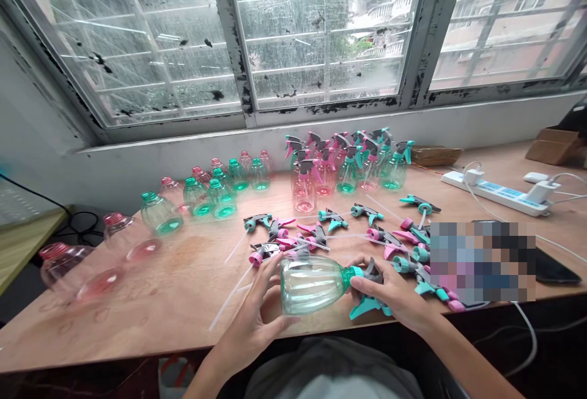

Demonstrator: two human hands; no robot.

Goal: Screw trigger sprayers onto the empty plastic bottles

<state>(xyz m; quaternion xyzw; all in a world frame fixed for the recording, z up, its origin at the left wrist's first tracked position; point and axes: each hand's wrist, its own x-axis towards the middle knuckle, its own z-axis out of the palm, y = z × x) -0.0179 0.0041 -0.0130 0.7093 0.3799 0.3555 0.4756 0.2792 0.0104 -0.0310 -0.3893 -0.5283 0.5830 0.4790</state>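
A clear green spray bottle (312,286) lies on its side in the air above the table's front edge, its neck toward the right. My left hand (259,307) is wrapped around its base end. At the neck sits a teal and grey trigger sprayer head (369,304), and my right hand (387,286) grips it there. Whether the collar is fully seated on the neck I cannot tell. Loose pink and teal sprayer heads (332,220) with thin clear tubes lie just beyond both hands.
Open pink and green bottles (222,197) stand along the left. Several bottles with sprayers fitted (348,170) stand at the back by the window. A white power strip (495,192) with cables lies at right, near a blurred patch and a dark phone-like slab (557,267).
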